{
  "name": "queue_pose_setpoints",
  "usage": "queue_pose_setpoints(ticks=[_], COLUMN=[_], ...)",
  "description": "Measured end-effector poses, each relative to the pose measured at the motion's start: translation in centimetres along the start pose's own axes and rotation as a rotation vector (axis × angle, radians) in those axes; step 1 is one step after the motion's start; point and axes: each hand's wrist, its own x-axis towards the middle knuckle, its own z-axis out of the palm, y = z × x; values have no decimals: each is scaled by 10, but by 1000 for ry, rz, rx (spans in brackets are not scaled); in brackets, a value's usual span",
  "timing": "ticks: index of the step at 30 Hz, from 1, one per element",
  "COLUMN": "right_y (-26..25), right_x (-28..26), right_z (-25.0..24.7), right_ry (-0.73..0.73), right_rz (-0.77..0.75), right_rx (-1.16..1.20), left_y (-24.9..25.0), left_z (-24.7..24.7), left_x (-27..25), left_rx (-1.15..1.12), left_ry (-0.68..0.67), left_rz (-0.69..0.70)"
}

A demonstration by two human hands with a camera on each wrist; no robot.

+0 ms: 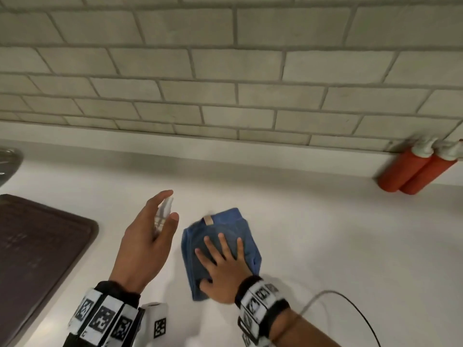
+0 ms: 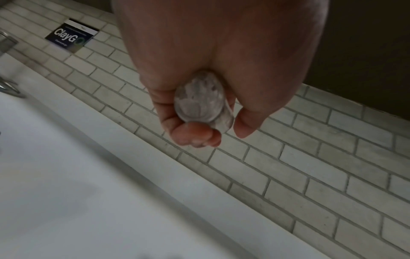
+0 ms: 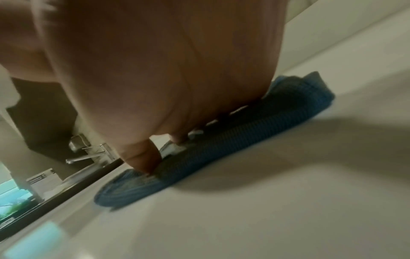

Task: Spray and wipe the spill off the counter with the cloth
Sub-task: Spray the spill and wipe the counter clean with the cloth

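From the head view, your right hand [image 1: 223, 269] is pressing spread fingers onto the folded blue cloth [image 1: 240, 229] on the white counter [image 1: 325, 234]. At its nine o'clock, your left hand [image 1: 145, 244] is gripping a small clear spray bottle [image 1: 164, 214]. Left wrist: fingers [image 2: 195, 135] are curling round the bottle [image 2: 199, 99]. Right wrist: your palm [image 3: 166, 70] is lying flat on the cloth [image 3: 221, 145].

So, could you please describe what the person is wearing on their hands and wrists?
Both hands are bare. The left wrist carries a black band with white square tiles printed with black coded markers, plus a white marker block beside it. The right wrist has a similar black band with marker tiles, and a thin cable loops away from it.
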Motion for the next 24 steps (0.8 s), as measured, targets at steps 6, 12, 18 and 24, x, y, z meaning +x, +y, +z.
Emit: queue_pose_setpoints(ticks=[6,12,18,24], right_y=[51,102,-5,-133], right_x=[-75,7,56,8], right_z=[18,-44,-33,37], right_ry=[14,-43,-89,-20], right_rz=[191,480,303,97], right_rx=[-56,106,41,-42], left_y=[-14,-36,-69,-111], left_z=[-3,-18,-48,-99], left_x=[-20,-48,-56,-49], left_rx=[15,35,76,69], left_ry=[-39,-56,24,80], left_rz=[-22,-31,-28,-22])
